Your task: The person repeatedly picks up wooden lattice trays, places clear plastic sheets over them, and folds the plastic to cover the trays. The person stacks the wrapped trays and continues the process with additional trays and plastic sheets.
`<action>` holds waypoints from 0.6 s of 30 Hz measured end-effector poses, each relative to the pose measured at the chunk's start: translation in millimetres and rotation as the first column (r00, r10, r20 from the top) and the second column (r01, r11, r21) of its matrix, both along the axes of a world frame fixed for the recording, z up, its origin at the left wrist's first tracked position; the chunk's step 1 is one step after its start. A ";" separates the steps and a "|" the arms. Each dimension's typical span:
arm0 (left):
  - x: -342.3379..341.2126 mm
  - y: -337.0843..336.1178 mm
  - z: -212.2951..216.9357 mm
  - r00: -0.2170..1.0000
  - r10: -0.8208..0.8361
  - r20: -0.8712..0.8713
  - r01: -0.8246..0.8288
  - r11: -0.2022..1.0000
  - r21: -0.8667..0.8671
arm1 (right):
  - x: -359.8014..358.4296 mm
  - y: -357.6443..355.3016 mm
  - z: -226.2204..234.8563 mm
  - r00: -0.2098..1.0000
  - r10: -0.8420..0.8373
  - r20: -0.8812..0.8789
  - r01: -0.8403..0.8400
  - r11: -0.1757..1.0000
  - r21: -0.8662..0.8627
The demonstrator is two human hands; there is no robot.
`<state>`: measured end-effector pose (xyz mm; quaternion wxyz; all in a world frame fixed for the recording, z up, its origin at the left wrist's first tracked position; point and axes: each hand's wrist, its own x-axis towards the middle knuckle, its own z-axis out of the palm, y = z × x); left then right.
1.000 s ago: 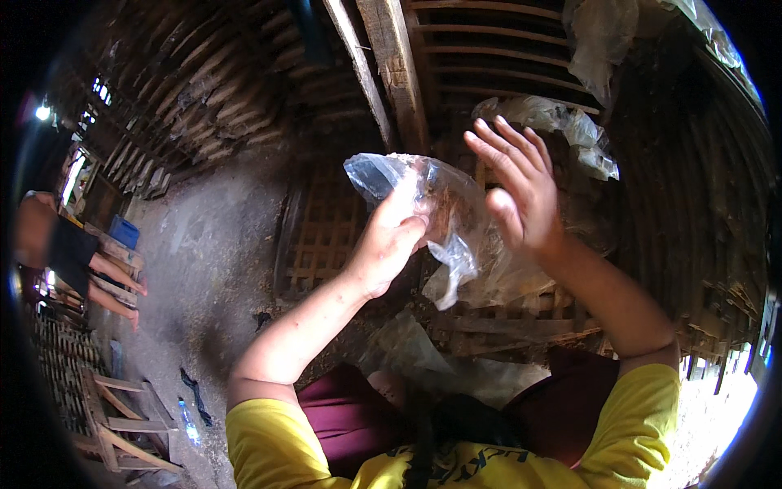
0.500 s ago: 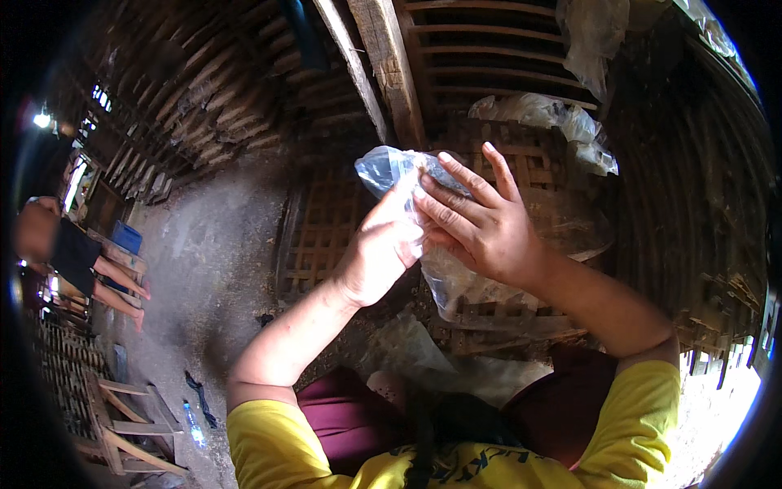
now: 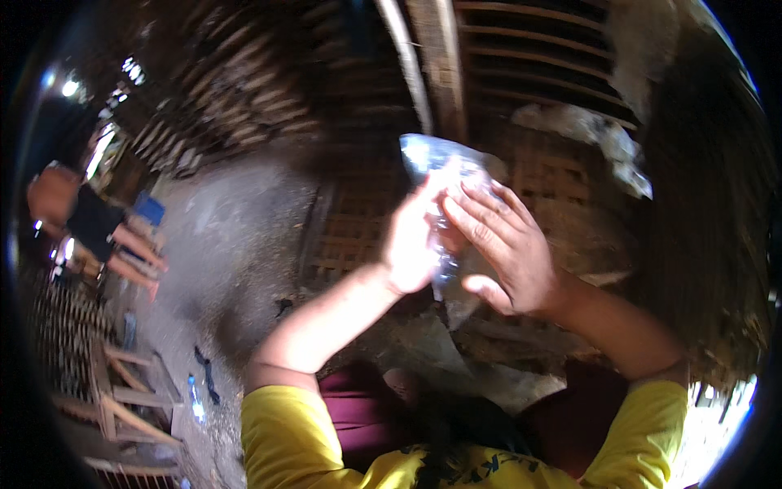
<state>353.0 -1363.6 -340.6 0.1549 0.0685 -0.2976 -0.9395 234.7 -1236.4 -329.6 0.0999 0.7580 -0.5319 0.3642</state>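
A clear plastic bag (image 3: pixel 436 153) is held up in front of me. Its gathered part runs down between my two hands. My left hand (image 3: pixel 414 240) grips the bag from the left side, though glare and blur hide some of its fingers. My right hand (image 3: pixel 509 253) lies against the bag with fingers stretched flat and thumb apart. What the bag contains, if anything, I cannot make out.
Beyond my hands is a wooden lattice panel (image 3: pixel 350 232), with crumpled plastic sheeting (image 3: pixel 623 155) at the far right. A wooden rack (image 3: pixel 134 399) and a bottle (image 3: pixel 196 399) are on the left floor. A person (image 3: pixel 94 224) stands farther left near a blue crate (image 3: pixel 149 208).
The view has shifted, and both hands with the bag appear farther right. My right hand's fingers have come closer together and its thumb now shows apart. The bag looks more gathered between the palms.
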 end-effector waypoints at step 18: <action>-3.0 21.0 14.8 1.000 0.014 0.011 -0.010 0.946 -0.323 | -20.8 -8.7 27.2 0.984 -0.174 -0.046 0.169 0.982 -0.087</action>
